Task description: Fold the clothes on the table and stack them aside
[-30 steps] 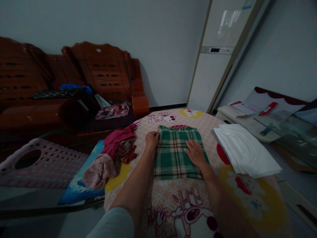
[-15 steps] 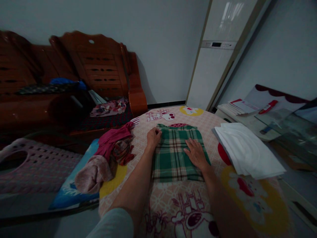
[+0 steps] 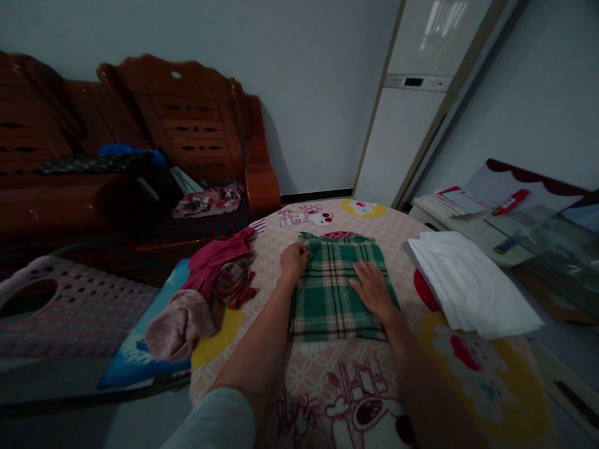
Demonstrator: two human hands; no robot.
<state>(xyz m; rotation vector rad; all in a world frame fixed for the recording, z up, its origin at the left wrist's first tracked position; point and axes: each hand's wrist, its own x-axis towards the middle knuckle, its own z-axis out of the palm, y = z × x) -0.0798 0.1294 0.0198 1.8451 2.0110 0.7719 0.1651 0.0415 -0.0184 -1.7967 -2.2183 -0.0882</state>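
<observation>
Fingers [image 3: 299, 251] of my left hand [image 3: 292, 262] now curl tighter onto the far-left corner of the green plaid cloth [image 3: 337, 288], mid-worktop [image 3: 327, 386]; right hand [image 3: 373, 288] stays flat on it, fingers spread, so a fold's starting.

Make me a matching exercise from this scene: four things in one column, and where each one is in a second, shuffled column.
Things:
1. green plaid cloth
2. white folded cloth
3. pink and red clothes pile
4. left hand

Places:
A. at the table's left edge
B. gripping the plaid cloth's far left corner
C. flat under the right hand
D. on the table's right side

Pairs: 1-C, 2-D, 3-A, 4-B
</observation>
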